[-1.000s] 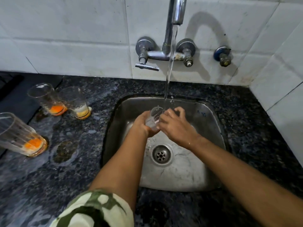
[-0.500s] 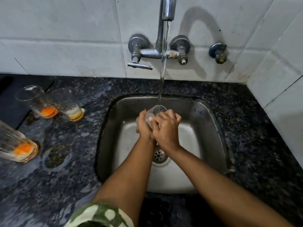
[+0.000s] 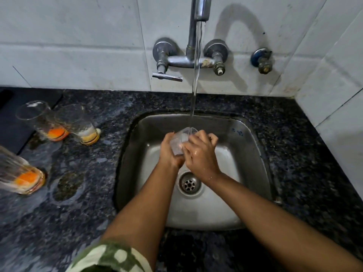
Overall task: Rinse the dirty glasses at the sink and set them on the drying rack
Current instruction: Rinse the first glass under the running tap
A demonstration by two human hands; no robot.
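A clear glass point(image 3: 181, 140) is held upright over the steel sink point(image 3: 247, 146), its mouth under the running stream from the tap point(image 3: 200, 8). My left hand point(image 3: 169, 152) grips its left side and my right hand point(image 3: 200, 152) wraps its right side. Most of the glass is hidden by my fingers. Three dirty glasses stand on the dark counter to the left: one with orange residue point(image 3: 39, 120), one with pale yellow residue point(image 3: 78, 124), and a third with orange residue point(image 3: 17, 171) at the left edge.
The sink drain point(image 3: 189, 183) lies below my wrists. A tap lever point(image 3: 167, 76) and a second knob point(image 3: 218, 65) project from the tiled wall, with a small valve point(image 3: 262, 60) to the right. A wet patch point(image 3: 66, 185) marks the granite counter. No drying rack shows.
Both hands with the glass have stayed under the stream, shifting slightly in the sink. The glass now stands more upright and my right hand has turned around it.
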